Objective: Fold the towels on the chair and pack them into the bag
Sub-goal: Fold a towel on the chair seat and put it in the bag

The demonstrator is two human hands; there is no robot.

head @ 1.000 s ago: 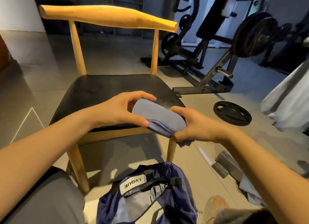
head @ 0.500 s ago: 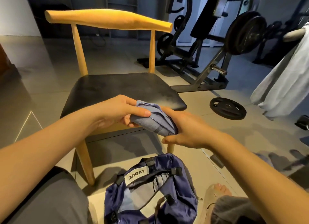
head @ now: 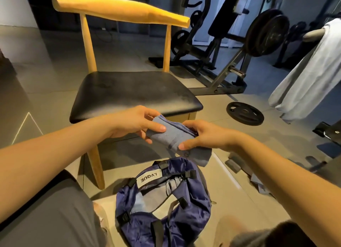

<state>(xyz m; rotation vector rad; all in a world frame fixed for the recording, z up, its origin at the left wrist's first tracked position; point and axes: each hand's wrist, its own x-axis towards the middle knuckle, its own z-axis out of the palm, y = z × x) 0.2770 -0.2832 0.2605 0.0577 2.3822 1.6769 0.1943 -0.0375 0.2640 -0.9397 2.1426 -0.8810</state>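
With the chair [head: 129, 92] seat bare, both hands' grip, left hand [head: 136, 123] and right hand [head: 203, 136], clamps the folded towel [head: 169, 136] above the open bag [head: 166, 200], packing left.

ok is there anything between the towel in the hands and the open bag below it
Nothing visible. The folded blue towel, gripped by the left hand and right hand, hangs in open air above the navy bag. The bag's mouth gapes open, though black straps cross its near edge.
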